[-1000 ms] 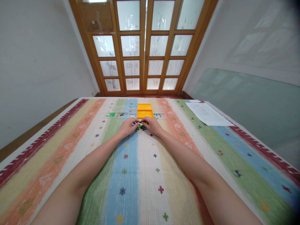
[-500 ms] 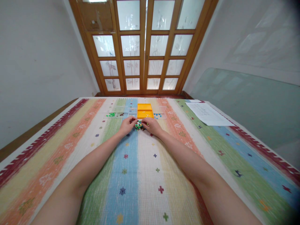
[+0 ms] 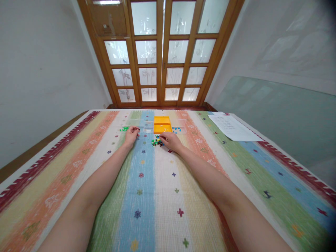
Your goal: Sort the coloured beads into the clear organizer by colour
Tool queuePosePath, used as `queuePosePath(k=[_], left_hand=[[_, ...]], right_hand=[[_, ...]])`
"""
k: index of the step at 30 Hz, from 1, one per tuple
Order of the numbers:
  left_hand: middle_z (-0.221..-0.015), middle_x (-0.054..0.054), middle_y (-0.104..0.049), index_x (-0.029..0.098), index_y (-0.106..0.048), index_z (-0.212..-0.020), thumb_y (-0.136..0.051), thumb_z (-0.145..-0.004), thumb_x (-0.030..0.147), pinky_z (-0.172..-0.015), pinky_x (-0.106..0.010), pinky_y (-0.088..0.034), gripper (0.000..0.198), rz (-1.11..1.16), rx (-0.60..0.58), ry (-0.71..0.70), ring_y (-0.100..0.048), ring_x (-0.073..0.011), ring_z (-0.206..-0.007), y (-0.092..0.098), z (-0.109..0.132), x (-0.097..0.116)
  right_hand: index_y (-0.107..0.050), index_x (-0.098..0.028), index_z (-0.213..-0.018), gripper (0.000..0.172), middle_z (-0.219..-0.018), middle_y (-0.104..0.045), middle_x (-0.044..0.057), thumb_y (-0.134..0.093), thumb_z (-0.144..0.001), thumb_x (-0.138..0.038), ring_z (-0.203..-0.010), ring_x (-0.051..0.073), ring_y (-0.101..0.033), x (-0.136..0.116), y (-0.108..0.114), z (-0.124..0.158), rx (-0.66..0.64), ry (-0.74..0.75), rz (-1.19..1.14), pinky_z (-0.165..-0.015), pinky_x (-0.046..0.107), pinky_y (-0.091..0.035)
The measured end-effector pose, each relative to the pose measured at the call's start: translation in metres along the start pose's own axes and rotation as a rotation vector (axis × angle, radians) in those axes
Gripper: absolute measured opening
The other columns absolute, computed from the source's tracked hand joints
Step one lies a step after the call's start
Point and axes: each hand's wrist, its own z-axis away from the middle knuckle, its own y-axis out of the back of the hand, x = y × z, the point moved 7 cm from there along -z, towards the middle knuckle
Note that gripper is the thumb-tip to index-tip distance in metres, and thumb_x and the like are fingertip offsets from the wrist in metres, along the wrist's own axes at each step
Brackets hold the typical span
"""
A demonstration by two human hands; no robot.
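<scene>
A small heap of mixed coloured beads [image 3: 156, 142] lies on the striped cloth. My right hand [image 3: 170, 139] rests at the heap's right side, fingers curled and pinching among the beads. My left hand [image 3: 131, 135] is off to the left, its fingertips pinched together over the clear tray compartment [image 3: 136, 129] that holds dark pieces, next to the one with green pieces [image 3: 124, 128]. What either pinch holds is too small to make out. An orange tray [image 3: 162, 124] stands just behind the heap, with blue pieces [image 3: 176, 129] in a clear compartment to its right.
The striped, patterned cloth [image 3: 157, 189] covers the whole table. A white printed sheet [image 3: 232, 127] lies at the far right. A glass panel [image 3: 283, 115] leans along the right wall, and wooden glazed doors [image 3: 160, 52] stand behind the table.
My left hand has left the bead heap and moved left and forward to the clear tray compartments. My right hand has stayed at the heap.
</scene>
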Motion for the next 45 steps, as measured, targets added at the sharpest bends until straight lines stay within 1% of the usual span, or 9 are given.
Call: queuePosePath(k=[7, 13, 17, 20, 24, 29, 38, 42, 45], left_hand=[[-0.081, -0.001, -0.065, 0.018, -0.065, -0.095, -0.058, -0.076, 0.028, -0.052, -0.021, -0.039, 0.023, -0.008, 0.063, -0.018, -0.052, -0.0112, -0.058, 0.017, -0.006, -0.001], [-0.082, -0.001, -0.068, 0.018, -0.066, -0.103, -0.065, -0.076, 0.031, -0.053, -0.021, -0.042, 0.030, 0.017, 0.092, 0.029, -0.053, -0.0103, -0.057, 0.021, -0.010, -0.007], [-0.102, -0.006, -0.074, 0.018, -0.064, -0.123, -0.066, -0.079, 0.030, -0.058, -0.022, -0.048, 0.045, 0.076, 0.064, 0.063, -0.057, -0.0088, -0.060, 0.019, -0.010, -0.008], [-0.118, -0.010, -0.073, 0.018, -0.058, -0.135, -0.062, -0.082, 0.024, -0.060, -0.022, -0.051, 0.054, 0.106, 0.045, 0.086, -0.060, -0.0082, -0.062, 0.018, -0.009, -0.010], [-0.114, -0.009, -0.074, 0.017, -0.060, -0.133, -0.060, -0.083, 0.022, -0.059, -0.022, -0.050, 0.050, 0.084, 0.035, 0.092, -0.060, -0.0086, -0.062, 0.016, -0.009, -0.012], [-0.099, -0.006, -0.073, 0.018, -0.068, -0.118, -0.065, -0.083, 0.028, -0.061, -0.023, -0.050, 0.036, -0.003, 0.014, 0.050, -0.059, -0.0104, -0.062, 0.011, -0.009, -0.011], [-0.097, -0.006, -0.073, 0.019, -0.069, -0.117, -0.063, -0.085, 0.024, -0.067, -0.026, -0.051, 0.033, -0.103, -0.026, -0.018, -0.061, -0.0136, -0.065, 0.005, -0.008, -0.013], [-0.098, -0.006, -0.073, 0.020, -0.070, -0.120, -0.062, -0.087, 0.025, -0.072, -0.030, -0.052, 0.034, -0.219, -0.087, -0.114, -0.063, -0.0158, -0.069, 0.000, -0.006, -0.010], [-0.099, -0.006, -0.074, 0.022, -0.073, -0.117, -0.062, -0.089, 0.028, -0.081, -0.034, -0.052, 0.031, -0.389, -0.156, -0.234, -0.065, -0.0190, -0.076, -0.009, 0.002, 0.000]], right_hand=[[-0.072, -0.021, -0.096, 0.018, -0.092, -0.073, 0.005, -0.056, -0.102, -0.028, -0.085, 0.018, -0.062, 0.001, 0.001, 0.000, 0.006, -0.011, 0.037, -0.078, 0.028, -0.040], [-0.070, -0.021, -0.092, 0.018, -0.090, -0.071, 0.006, -0.056, -0.101, -0.028, -0.084, 0.020, -0.060, 0.019, 0.007, 0.002, 0.090, -0.118, 0.095, -0.077, 0.030, -0.040], [-0.070, -0.021, -0.092, 0.017, -0.089, -0.070, 0.005, -0.056, -0.101, -0.026, -0.084, 0.020, -0.059, 0.030, 0.007, 0.003, 0.101, -0.157, 0.109, -0.078, 0.030, -0.040], [-0.072, -0.021, -0.097, 0.016, -0.095, -0.071, 0.007, -0.057, -0.100, -0.024, -0.091, 0.021, -0.060, 0.030, 0.004, 0.002, 0.070, -0.133, 0.103, -0.082, 0.031, -0.042], [-0.074, -0.021, -0.108, 0.016, -0.104, -0.071, 0.009, -0.061, -0.099, -0.025, -0.100, 0.023, -0.060, 0.022, -0.005, 0.001, -0.009, -0.037, 0.121, -0.090, 0.034, -0.043], [-0.076, -0.023, -0.113, 0.020, -0.109, -0.069, 0.010, -0.062, -0.100, -0.027, -0.105, 0.024, -0.058, 0.017, -0.016, 0.001, -0.073, 0.036, 0.154, -0.094, 0.037, -0.042], [-0.074, -0.021, -0.098, 0.009, -0.102, -0.067, 0.008, -0.066, -0.094, -0.022, -0.101, 0.023, -0.057, 0.016, -0.014, 0.000, -0.072, 0.016, 0.124, -0.091, 0.035, -0.043], [-0.073, -0.021, -0.096, 0.007, -0.101, -0.066, 0.008, -0.067, -0.093, -0.023, -0.099, 0.023, -0.057, 0.016, -0.016, 0.000, -0.065, 0.004, 0.130, -0.089, 0.034, -0.042], [-0.071, -0.021, -0.094, 0.004, -0.099, -0.066, 0.007, -0.069, -0.090, -0.020, -0.098, 0.023, -0.057, 0.014, -0.016, -0.001, -0.059, 0.009, 0.125, -0.088, 0.033, -0.042]])
